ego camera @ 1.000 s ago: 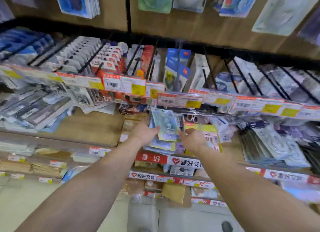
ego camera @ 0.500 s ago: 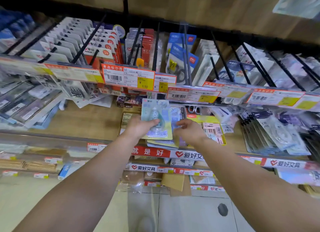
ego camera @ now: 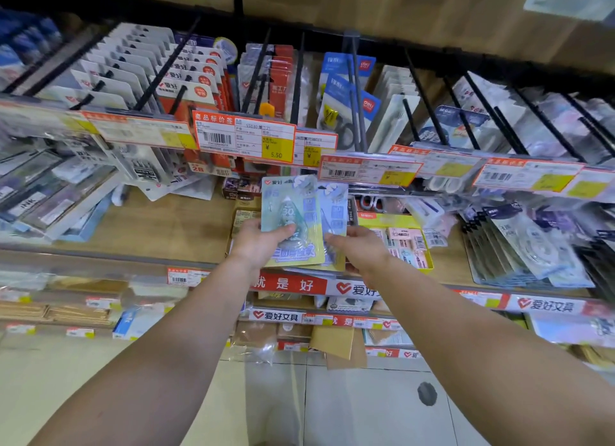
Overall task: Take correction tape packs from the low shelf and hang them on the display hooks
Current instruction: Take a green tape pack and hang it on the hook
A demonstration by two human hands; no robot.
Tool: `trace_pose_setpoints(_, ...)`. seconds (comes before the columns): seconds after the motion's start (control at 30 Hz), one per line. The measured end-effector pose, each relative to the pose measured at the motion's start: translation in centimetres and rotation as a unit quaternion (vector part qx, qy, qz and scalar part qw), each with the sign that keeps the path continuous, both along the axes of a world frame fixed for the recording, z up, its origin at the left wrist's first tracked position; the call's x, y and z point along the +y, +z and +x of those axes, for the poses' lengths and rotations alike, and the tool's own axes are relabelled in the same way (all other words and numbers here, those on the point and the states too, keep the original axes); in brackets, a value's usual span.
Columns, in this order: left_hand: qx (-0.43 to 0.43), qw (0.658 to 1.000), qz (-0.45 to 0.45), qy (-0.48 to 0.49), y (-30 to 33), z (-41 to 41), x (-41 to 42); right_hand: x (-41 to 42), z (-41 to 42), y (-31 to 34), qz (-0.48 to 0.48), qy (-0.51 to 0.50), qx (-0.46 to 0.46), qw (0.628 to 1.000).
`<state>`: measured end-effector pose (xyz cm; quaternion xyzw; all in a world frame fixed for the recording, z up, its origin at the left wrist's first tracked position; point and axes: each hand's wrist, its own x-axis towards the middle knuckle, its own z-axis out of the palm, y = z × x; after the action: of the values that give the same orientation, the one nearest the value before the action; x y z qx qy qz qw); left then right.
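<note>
"30" is printed on the front correction tape pack, with "爱好" at its top corner. "商品标价签" and a yellow "5.50" are read on the price tag. "deli" is seen on the blue scissors card. "爱好文具" is carried by the shelf-edge strip; "是好" by its red part. "INK" is marked on a left box.

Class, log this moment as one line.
left hand: holds green pack | right hand: holds blue pack | hung: none yet

Correction tape packs below price tags, above shelf.
</note>
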<state>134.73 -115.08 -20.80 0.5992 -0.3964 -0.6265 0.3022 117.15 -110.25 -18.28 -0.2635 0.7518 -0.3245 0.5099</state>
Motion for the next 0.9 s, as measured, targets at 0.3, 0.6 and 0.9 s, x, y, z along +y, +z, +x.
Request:
trace_pose_setpoints(0.3,-0.011,0.998,-0.058,-0.003,2.0,-2.1,1.7,2.5,-1.7,0.8,-0.063,-0.024,-0.010,0.998)
trace_pose_setpoints(0.6,0.001,0.995,-0.092,-0.039,4.1,-6.5,8.1,9.7,-6.1,2.4,-0.078,-0.066,-0.080,0.992)
trace_pose_setpoints(0.9,-0.008,0.987,-0.106,-0.116,6.6,-15.8,19.0,24.2,-16.0,4.7,-0.130,-0.120,-0.046,0.983)
